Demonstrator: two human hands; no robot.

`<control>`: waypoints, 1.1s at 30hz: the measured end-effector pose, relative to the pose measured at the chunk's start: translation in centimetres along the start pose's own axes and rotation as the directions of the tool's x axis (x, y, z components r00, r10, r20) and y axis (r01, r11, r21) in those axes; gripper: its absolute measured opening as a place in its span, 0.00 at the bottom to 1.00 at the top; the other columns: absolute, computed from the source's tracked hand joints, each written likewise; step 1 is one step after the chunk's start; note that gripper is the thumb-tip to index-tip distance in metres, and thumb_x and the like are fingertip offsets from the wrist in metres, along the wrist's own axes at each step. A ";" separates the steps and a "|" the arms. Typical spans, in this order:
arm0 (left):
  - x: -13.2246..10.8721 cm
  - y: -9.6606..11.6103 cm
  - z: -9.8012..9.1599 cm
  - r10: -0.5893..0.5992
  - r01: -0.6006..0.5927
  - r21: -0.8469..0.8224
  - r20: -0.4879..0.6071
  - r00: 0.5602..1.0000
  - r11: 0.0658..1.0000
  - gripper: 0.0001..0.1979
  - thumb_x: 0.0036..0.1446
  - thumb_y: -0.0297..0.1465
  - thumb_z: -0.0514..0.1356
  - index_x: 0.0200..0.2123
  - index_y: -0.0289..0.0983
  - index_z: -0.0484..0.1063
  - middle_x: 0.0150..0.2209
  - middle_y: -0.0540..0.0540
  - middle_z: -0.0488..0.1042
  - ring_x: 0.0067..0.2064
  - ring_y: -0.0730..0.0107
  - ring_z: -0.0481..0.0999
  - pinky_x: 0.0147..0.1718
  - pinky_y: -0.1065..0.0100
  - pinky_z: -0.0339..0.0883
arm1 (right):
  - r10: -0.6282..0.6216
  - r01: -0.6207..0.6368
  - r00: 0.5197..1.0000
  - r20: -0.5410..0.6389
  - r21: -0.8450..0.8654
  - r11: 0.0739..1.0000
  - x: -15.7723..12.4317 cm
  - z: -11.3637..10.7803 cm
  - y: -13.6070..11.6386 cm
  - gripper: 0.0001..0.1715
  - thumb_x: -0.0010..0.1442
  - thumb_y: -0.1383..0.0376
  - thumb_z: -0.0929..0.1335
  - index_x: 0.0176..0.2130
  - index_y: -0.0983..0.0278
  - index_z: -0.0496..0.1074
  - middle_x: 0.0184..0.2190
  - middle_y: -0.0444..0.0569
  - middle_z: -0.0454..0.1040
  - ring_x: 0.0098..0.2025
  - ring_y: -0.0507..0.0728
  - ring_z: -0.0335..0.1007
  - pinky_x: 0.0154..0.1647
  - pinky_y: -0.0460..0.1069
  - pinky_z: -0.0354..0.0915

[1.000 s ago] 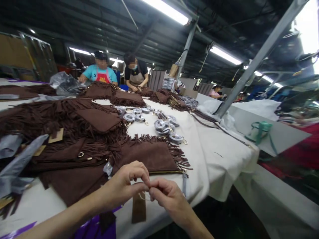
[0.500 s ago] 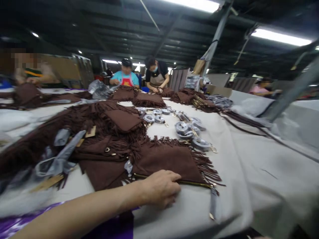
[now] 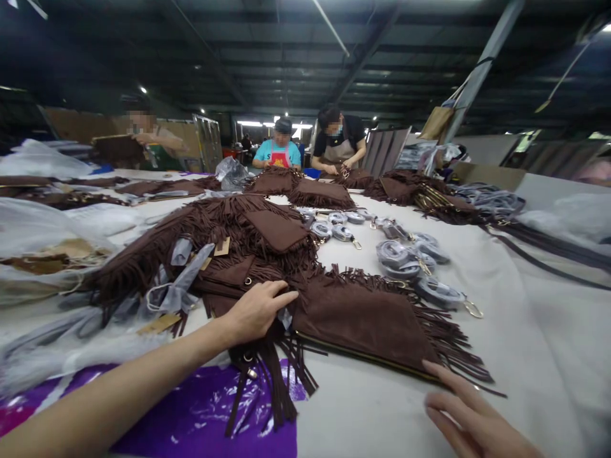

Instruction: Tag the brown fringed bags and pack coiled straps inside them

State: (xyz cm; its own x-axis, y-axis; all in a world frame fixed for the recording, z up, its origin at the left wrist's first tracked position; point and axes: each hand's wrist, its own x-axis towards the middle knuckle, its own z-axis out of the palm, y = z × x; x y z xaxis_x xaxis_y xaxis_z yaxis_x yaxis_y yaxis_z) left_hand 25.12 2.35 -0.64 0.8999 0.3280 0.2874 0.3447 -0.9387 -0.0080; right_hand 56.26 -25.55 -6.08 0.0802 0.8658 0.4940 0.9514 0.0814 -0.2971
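A flat brown pouch (image 3: 363,318) with fringe along its back and right edges lies on the white-covered table (image 3: 353,407), its gold zipper facing me. My left hand (image 3: 260,308) rests over brown pieces at the pouch's left side, fingers apart; what lies under the palm is hidden. At the pouch's front right corner is my right hand (image 3: 470,407), fingers spread, the index fingertip by the zipper's end. A fringed brown piece with metal rings (image 3: 272,381) hangs over purple plastic (image 3: 191,413) below my left hand.
A heap of fringed brown bags (image 3: 277,229) lies behind. Coiled straps in clear wrap with gold clasps (image 3: 398,254) sit to the right. Plastic bags and brown tags (image 3: 160,323) lie left. People work across the table, and dark straps (image 3: 554,254) stretch along the right.
My left hand has moved left off the zipper edge, and my right hand has come in at the right. A fringed piece now shows over the purple plastic. The view has turned left.
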 end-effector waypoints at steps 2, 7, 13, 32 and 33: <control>0.8 0.1 0.5 0.105 -0.105 0.019 0.006 0.994 0.994 0.27 0.57 0.19 0.53 0.59 0.40 0.65 0.60 0.38 0.65 0.56 0.55 0.68 0.53 0.56 0.64 | -0.038 0.050 0.997 0.060 -0.207 0.977 1.6 0.4 -0.4 0.19 0.68 0.58 0.58 0.32 0.57 0.73 0.55 0.51 0.72 0.33 0.56 0.78 0.25 0.46 0.72; 3.9 -0.2 0.0 0.077 -0.081 -0.204 -0.031 0.997 0.976 0.10 0.63 0.26 0.53 0.44 0.38 0.71 0.44 0.44 0.75 0.44 0.65 0.73 0.45 0.67 0.66 | -0.050 0.100 0.993 0.109 -0.518 0.850 3.8 0.2 0.3 0.22 0.66 0.68 0.53 0.30 0.58 0.70 0.31 0.46 0.74 0.17 0.52 0.69 0.11 0.46 0.55; 8.7 0.6 -3.8 -0.086 -0.012 -0.687 -0.108 0.990 0.727 0.13 0.63 0.36 0.53 0.29 0.35 0.66 0.29 0.50 0.66 0.33 0.72 0.66 0.33 0.73 0.60 | -0.118 0.107 0.990 -0.074 -0.138 0.985 8.0 -2.6 -2.3 0.15 0.68 0.58 0.60 0.35 0.58 0.71 0.34 0.46 0.75 0.32 0.55 0.75 0.31 0.44 0.70; 5.1 5.6 -2.9 -0.192 0.169 -0.161 -0.146 0.970 0.973 0.10 0.54 0.28 0.57 0.41 0.36 0.63 0.39 0.42 0.71 0.42 0.56 0.71 0.41 0.58 0.68 | -0.196 0.175 0.962 -0.190 -0.121 0.977 14.4 3.0 -8.9 0.21 0.71 0.63 0.55 0.33 0.59 0.70 0.38 0.49 0.76 0.29 0.54 0.75 0.26 0.45 0.65; 5.4 5.4 -2.5 -0.221 0.190 -0.190 -0.158 0.962 0.963 0.10 0.54 0.25 0.55 0.41 0.36 0.63 0.39 0.42 0.71 0.41 0.57 0.71 0.41 0.59 0.68 | -0.198 0.180 0.964 -0.178 -0.112 0.977 14.2 3.0 -9.0 0.21 0.71 0.63 0.55 0.33 0.59 0.70 0.39 0.49 0.76 0.29 0.53 0.75 0.26 0.45 0.66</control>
State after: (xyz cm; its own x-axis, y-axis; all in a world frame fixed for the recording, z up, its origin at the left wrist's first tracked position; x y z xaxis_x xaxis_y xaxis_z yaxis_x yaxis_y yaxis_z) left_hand 31.17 -1.24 3.25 0.7477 0.5066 0.4293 0.4528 -0.8618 0.2285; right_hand 47.94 -12.48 1.17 -0.0579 0.7309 0.6801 0.9775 0.1799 -0.1102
